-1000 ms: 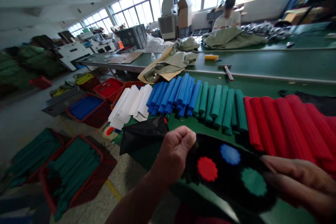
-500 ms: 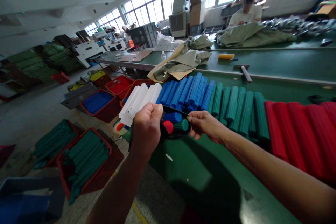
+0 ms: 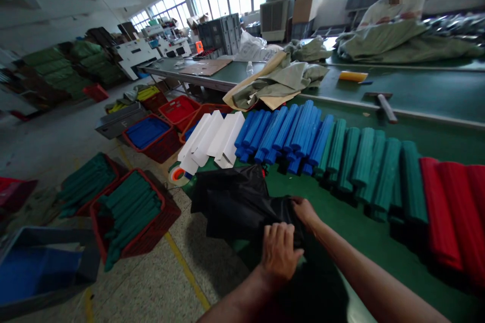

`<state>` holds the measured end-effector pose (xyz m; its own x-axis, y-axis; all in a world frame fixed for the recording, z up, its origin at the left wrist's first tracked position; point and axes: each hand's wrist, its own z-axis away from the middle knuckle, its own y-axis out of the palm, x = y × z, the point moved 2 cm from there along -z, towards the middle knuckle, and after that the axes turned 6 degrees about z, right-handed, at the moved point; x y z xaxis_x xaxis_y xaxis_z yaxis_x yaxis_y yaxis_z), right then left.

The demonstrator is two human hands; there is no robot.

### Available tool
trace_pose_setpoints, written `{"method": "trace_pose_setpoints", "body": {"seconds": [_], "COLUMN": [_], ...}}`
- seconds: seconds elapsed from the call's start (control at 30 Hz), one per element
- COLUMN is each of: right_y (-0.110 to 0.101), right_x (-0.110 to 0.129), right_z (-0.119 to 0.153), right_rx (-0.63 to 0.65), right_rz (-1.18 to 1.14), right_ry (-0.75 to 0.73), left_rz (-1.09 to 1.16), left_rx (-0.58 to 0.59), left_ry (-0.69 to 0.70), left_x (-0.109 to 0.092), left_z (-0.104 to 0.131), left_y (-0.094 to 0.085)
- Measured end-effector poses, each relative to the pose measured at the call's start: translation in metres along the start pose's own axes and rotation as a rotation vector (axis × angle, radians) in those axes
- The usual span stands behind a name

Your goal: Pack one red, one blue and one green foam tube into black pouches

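A shiny black bag [image 3: 233, 202] lies across the near edge of the green table, its left part spread and wrinkled. My right hand [image 3: 305, 214] pinches the bag's right end. Just nearer to me, my left hand [image 3: 281, 252] is closed on the same end, fingers together and thumb toward the right. The bag covers whatever is inside it. Behind it lie blue ribbed rolls [image 3: 280, 131], green rolls [image 3: 361, 159] and red rolls [image 3: 450, 212] in a row. White boxes [image 3: 227, 136] lie to the left of the blue rolls.
A tape roll [image 3: 177, 175] sits at the table's left corner. Red crates [image 3: 140, 242] of green rolls stand on the floor, beside a grey bin [image 3: 49, 267]. A hammer-like tool [image 3: 385, 106] and a yellow cylinder [image 3: 353, 76] lie farther back. A person [image 3: 397, 0] sits across the table.
The bag's opening, with blue, red and green roll ends showing inside, is turned out of sight. Both hands have moved nearer and down, the left one rightward. The view has shifted left.
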<state>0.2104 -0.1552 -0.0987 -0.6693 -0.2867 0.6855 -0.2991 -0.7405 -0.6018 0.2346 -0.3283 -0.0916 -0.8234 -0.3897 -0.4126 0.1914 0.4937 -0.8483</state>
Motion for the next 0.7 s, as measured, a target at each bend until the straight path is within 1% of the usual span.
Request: {"method": "trace_pose_setpoints", "body": {"seconds": [0.07, 0.1, 0.2, 0.27, 0.33, 0.4, 0.5, 0.6, 0.7], "right_y": [0.005, 0.009, 0.025, 0.033, 0.034, 0.029, 0.01, -0.012, -0.033], "right_x": [0.008, 0.014, 0.037, 0.052, 0.063, 0.066, 0.057, 0.035, 0.002], "right_z": [-0.007, -0.01, -0.016, -0.017, -0.017, -0.016, -0.014, -0.009, 0.002], "right_rx": [-0.007, -0.005, 0.012, 0.024, 0.018, 0.005, -0.016, -0.036, -0.031], "right_rz": [0.062, 0.08, 0.094, 0.094, 0.103, 0.114, 0.108, 0.076, 0.016], "right_ry": [0.021, 0.029, -0.003, -0.051, -0.1, -0.138, -0.159, -0.129, -0.086], "left_rz": [-0.139, -0.205, -0.342, -0.374, -0.375, -0.364, -0.369, -0.412, -0.422], "left_rx": [-0.03, -0.025, 0.002, -0.004, -0.026, -0.057, -0.11, -0.168, -0.228], "left_ry": [0.043, 0.042, -0.034, -0.071, -0.093, -0.097, -0.087, -0.077, -0.062], "left_x": [0.027, 0.042, 0.081, 0.098, 0.109, 0.113, 0.112, 0.102, 0.091], "left_z": [0.002, 0.002, -0.004, -0.01, -0.019, -0.03, -0.044, -0.051, -0.049], "left_y": [-0.008, -0.012, -0.015, -0.012, -0.009, -0.007, -0.002, 0.01, 0.023]}}
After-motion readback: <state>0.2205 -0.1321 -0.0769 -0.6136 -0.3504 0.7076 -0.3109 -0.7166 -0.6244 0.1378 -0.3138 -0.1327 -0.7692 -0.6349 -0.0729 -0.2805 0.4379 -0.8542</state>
